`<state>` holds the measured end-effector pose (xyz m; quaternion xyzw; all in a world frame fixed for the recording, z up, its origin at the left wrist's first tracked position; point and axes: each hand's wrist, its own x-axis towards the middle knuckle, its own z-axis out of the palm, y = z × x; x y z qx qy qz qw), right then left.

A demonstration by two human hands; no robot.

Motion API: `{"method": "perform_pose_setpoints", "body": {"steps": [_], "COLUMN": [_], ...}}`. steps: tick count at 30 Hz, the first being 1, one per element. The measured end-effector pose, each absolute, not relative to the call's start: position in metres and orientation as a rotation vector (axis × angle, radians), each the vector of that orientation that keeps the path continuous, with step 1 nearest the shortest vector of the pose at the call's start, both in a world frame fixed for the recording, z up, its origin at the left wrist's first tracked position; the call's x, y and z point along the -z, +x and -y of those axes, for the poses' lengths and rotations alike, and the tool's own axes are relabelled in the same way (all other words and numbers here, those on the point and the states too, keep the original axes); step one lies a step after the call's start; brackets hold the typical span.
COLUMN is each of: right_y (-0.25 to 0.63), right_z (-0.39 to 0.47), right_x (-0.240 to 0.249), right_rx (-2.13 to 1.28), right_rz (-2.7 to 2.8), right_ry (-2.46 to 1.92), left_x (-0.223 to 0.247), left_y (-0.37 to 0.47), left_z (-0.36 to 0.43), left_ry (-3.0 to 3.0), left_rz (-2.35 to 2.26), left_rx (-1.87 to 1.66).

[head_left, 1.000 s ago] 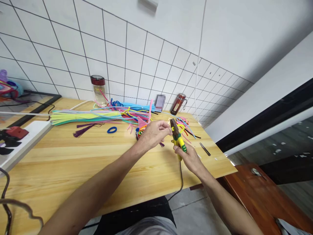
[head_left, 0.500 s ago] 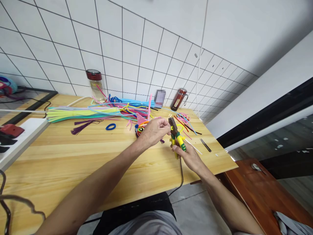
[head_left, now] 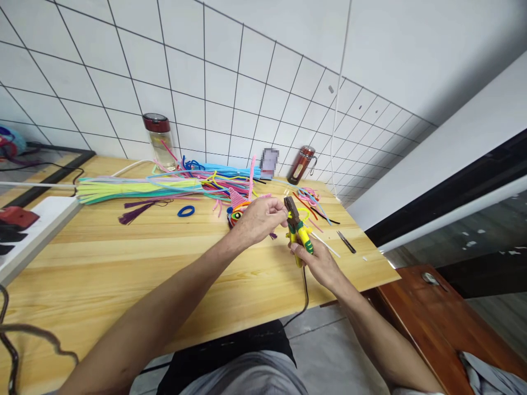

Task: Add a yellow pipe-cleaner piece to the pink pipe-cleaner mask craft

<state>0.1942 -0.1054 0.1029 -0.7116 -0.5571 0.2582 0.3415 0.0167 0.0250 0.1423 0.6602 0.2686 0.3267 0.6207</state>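
Observation:
My right hand [head_left: 315, 257] is wrapped round the yellow-and-green handles of a pair of pliers [head_left: 303, 238], whose dark jaws point up. Close to the left of the jaws, my left hand [head_left: 263, 219] has its fingers pinched on a yellow pipe cleaner. Part of this yellow strand [head_left: 304, 213] curves out behind the jaws. Partly hidden behind my left hand is a colourful figure [head_left: 236, 215] with a ringed eye and a pink cone. A pink strand [head_left: 252, 178] stands upright beside the cone.
Bundled pipe cleaners [head_left: 140, 189] lie along the back, near a glass jar [head_left: 162, 144], a phone [head_left: 269, 163] and a red flask [head_left: 300, 165]. A blue ring [head_left: 186, 211] and purple tassel [head_left: 134, 213] are at left, a power strip [head_left: 41, 225] farther left, small snips [head_left: 346, 242] at right.
The camera view has shifted very slightly. Both hands, the pliers and the yellow strand look the same as before.

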Motion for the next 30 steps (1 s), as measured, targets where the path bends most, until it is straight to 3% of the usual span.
{"method": "perform_pose_setpoints", "body": {"steps": [15,23,30], "right_y": [0.193,0.190,0.197], "right_z": [0.107,0.109,0.100], "right_x": [-0.106,-0.104,-0.100], "right_rx": [-0.544,-0.667,-0.390], "right_rz": [1.485,1.428,1.524], "right_ry": [-1.898,-1.803,-1.826], "left_x": [-0.142,-0.147,-0.137], "left_y": [0.019,0.020,0.025], "left_z": [-0.024,-0.019,-0.018], "left_ry": [1.528,1.478,1.482], "left_rz": [-0.630,-0.615,-0.544], "left_rx": [-0.737,-0.773,-0.818]}}
